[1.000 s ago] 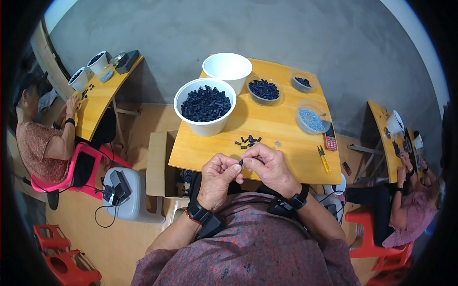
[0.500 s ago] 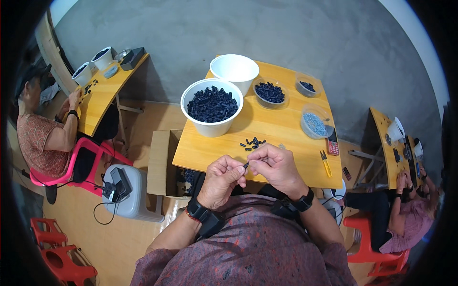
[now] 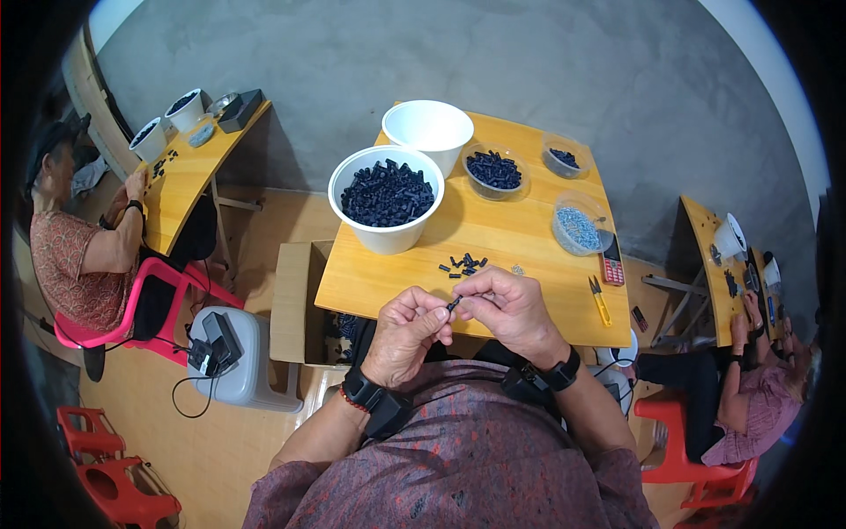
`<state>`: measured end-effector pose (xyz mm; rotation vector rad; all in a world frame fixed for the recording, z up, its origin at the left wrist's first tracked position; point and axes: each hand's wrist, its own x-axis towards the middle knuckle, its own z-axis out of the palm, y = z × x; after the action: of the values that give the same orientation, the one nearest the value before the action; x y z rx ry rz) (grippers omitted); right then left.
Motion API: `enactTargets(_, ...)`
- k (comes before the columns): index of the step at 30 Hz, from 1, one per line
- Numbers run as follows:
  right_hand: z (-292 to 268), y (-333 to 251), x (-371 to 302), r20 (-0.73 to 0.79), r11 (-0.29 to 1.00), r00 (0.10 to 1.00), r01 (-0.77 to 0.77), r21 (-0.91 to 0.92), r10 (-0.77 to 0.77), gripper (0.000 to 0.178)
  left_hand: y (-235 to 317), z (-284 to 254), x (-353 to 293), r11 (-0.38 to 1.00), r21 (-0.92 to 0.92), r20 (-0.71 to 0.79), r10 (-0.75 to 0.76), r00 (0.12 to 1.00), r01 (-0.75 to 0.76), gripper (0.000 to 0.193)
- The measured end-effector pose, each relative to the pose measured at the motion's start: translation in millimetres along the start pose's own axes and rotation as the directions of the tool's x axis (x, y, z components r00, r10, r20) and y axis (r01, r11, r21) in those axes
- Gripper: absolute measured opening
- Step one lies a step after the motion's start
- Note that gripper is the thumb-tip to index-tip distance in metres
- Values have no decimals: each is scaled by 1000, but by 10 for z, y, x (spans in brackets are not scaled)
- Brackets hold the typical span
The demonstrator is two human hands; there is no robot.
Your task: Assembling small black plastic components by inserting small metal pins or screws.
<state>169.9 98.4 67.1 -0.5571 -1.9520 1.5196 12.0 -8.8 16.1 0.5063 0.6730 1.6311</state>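
Observation:
My left hand and my right hand meet fingertip to fingertip over the near edge of the wooden table. Together they pinch a small black part. A little pile of the same black parts lies on the table just beyond my hands. A large white bowl full of black parts stands at the table's left. Behind it sits an empty white bowl.
A clear tub of black parts, a smaller tub and a tub of silvery bits stand to the right. Yellow snips lie near the right edge. A cardboard box is beside the table. People work at tables left and right.
My hands have stayed together on the small part, with only slight finger movement. The view has shifted a little.

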Motion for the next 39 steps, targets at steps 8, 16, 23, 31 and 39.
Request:
enactTargets(8, 22, 6, 9, -10, 998, 1000, 27, -57, -28, 13, -12, 18, -9, 998, 56, -32, 43, 999, -41, 6)
enactTargets(16, 9, -72, 42, -3, 969, 994, 102, -226, -105, 12, -17, 46, -17, 974, 186, -58, 144, 988, -131, 8)
enactTargets(23, 3, -104, 73, 52, 950, 989, 144, -276, -135, 13, -8, 91, -34, 973, 187, -85, 153, 985, -135, 6)
enactTargets(31, 53, -28, -25, 25, 977, 999, 52, -208, -47, 13, -77, 119, -75, 974, 198, -114, 136, 984, -112, 7)
enactTargets(39, -4, 87, -54, 2, 991, 996, -93, 97, 93, 16, -69, 71, -33, 995, 96, -62, 37, 997, -31, 5)
